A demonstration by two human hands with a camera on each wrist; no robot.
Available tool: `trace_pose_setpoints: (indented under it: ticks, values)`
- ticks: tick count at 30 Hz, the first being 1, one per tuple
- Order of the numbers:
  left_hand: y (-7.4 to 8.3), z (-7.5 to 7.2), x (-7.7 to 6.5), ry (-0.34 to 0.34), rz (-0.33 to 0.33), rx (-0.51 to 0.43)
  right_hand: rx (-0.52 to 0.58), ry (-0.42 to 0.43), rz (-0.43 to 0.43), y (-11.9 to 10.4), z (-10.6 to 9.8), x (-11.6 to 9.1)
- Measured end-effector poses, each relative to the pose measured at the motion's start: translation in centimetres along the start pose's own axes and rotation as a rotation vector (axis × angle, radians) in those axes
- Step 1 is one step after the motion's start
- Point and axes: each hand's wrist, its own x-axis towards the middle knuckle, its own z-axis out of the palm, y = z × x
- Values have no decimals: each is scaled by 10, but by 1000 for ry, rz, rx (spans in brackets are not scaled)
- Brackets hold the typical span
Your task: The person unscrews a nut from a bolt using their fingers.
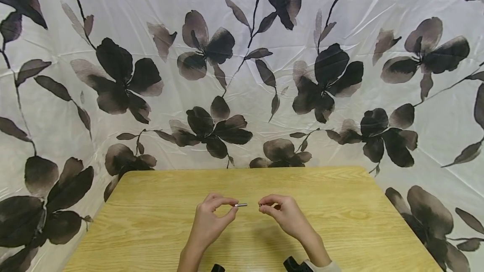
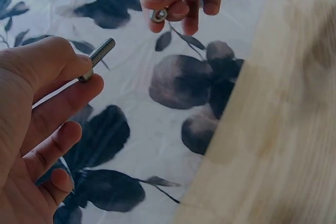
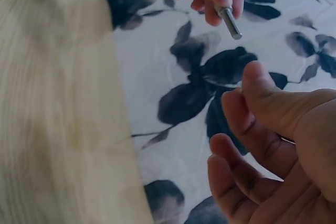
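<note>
A silver threaded bolt (image 1: 242, 205) is pinched by its head between the thumb and index finger of my left hand (image 1: 211, 220). Its shank (image 2: 103, 50) points toward the other hand. Across a small gap, my right hand (image 1: 290, 216) pinches a small metal nut (image 2: 159, 15) between thumb and index fingertip, its hole showing in the left wrist view. The right wrist view has the bolt (image 3: 232, 23) too, while the right fingertips mostly hide the nut there. Both hands are held above the table, bolt and nut apart at about the same height.
A yellow wood-grain table (image 1: 151, 230) with rounded far corners lies beneath the hands. White cloth (image 1: 264, 95) printed with dark flowers hangs behind it and along both sides. Black devices (image 1: 296, 265) show near the wrists at the bottom edge.
</note>
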Motion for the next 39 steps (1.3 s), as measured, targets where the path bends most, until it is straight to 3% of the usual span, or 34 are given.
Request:
trace_pose_setpoints:
  ticks: [9,17,26,39]
  values:
    - [-19,10,-6,-82,-102,24,-93,-59,19,20,8,4]
    - [-38,23,-15,-141,-166,14,-148,-62,-8,35,16,6]
    - [-57,34,-24,-267,-226,79,-208,-103,-4,54,30,7]
    - [-72,38,-33,-422,-237,40,-213,-161,63,63,44,2]
